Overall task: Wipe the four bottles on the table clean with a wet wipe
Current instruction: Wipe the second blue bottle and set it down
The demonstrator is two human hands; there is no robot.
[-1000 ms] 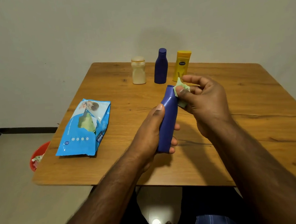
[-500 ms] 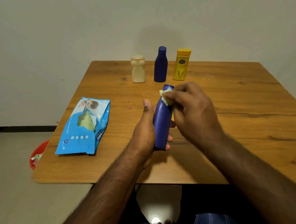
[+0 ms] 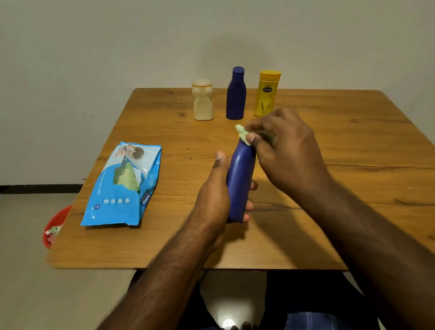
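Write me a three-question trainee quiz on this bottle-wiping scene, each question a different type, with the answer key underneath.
1. True or false: the left hand grips the lower body of the held blue bottle.
2. Multiple choice: where is the wet wipe pressed? A) on the yellow bottle B) at the top of the held blue bottle C) on the wipes pack
3. Fill in: ___ bottles stand upright at the far edge of the table.

Key:
1. True.
2. B; the right hand holds the wipe there.
3. Three: the cream bottle, the standing blue bottle and the yellow bottle.
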